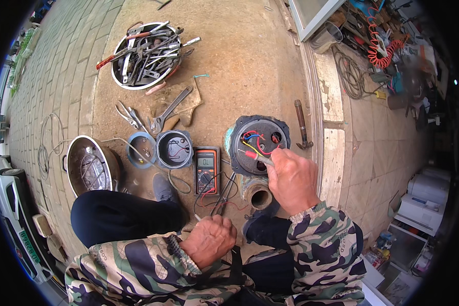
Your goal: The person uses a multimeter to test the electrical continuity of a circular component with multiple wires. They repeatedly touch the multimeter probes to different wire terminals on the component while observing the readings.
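My right hand (293, 178) is closed round a red-and-grey pen-like tool (251, 155), its thin tip over the open round end of a motor housing (250, 137). Red, blue and yellow wires (254, 136) stick up inside that opening. Below it, a pipe mouth (260, 197) faces up toward me. Closed near my lap, my left hand (213, 239) has a small pale end poking out of it; the rest is hidden by the fingers. Between my feet lies an orange-and-black multimeter (206, 184), with red and black leads (224, 196) running off its lower part.
Left of the multimeter sit a round black cover (175, 162) and a blue ring (132, 159) with small parts inside. An adjustable wrench (173, 107), pliers (126, 117) and a tool-filled basin (116, 76) lie farther off. A metal pot (112, 168) is left; a hammer (301, 122) lies right.
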The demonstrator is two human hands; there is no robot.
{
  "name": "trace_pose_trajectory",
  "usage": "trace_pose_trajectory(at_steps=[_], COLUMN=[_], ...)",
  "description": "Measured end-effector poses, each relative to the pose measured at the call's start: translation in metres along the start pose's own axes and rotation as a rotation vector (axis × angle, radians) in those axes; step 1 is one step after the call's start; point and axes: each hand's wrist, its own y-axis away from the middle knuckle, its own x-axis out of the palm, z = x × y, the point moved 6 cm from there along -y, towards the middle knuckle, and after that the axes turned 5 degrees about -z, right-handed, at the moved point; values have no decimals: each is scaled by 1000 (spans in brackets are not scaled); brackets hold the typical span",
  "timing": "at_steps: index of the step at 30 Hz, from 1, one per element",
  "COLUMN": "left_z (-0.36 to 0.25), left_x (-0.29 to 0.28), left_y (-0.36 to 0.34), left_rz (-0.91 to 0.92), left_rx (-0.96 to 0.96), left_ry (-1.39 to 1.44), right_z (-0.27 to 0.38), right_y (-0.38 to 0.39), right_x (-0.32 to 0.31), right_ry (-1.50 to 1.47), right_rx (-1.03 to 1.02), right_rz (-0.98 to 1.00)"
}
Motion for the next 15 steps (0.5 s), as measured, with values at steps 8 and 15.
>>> trace_pose_trajectory(at_steps=[8,15], left_z=[2,-4], left_x=[-2,-8], left_y=[0,0], left_rz=[-21,-32], left_rx=[2,36], left_ry=[2,86], right_z=[-30,-13], right_y=[-9,-3], right_x=[3,-3], right_ry=[52,-17], right_rx=[134,67], right_rz=[-5,95])
